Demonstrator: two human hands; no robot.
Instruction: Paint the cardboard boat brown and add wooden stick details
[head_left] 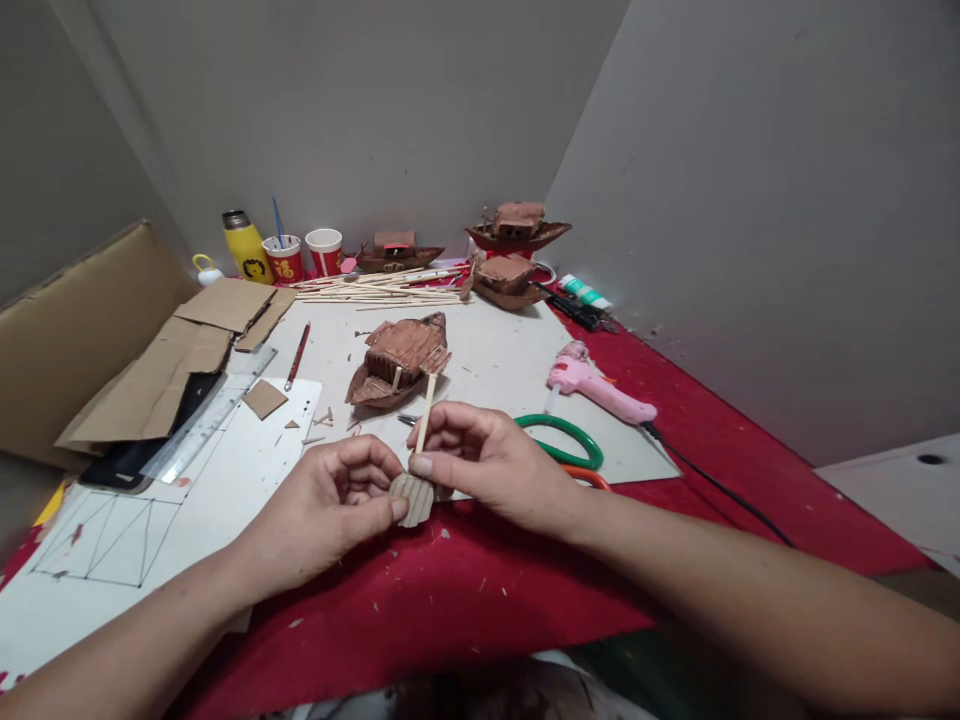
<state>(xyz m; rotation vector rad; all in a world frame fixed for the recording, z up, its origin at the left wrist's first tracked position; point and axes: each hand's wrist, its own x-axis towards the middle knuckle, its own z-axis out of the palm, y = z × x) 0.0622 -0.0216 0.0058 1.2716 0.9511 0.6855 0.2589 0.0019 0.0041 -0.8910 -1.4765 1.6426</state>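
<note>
My left hand [330, 505] and my right hand [487, 465] meet in the middle, above the red table cover [465, 590]. Both pinch a small ribbed cardboard piece [412, 500]. My right hand also grips a thin wooden stick [425, 410] that rises from that piece. Just beyond the stick sits a brown cardboard model boat [397, 360] on a white sheet [495, 360].
Pink glue gun [600, 390] and green-handled scissors [566, 440] lie to the right. A clear ruler [206, 420], cardboard sheets [180, 360] and a red pen [297, 355] lie left. Wooden sticks [382, 288], more model boats [517, 228], paper cups [324, 250] and a yellow bottle [246, 247] line the back wall.
</note>
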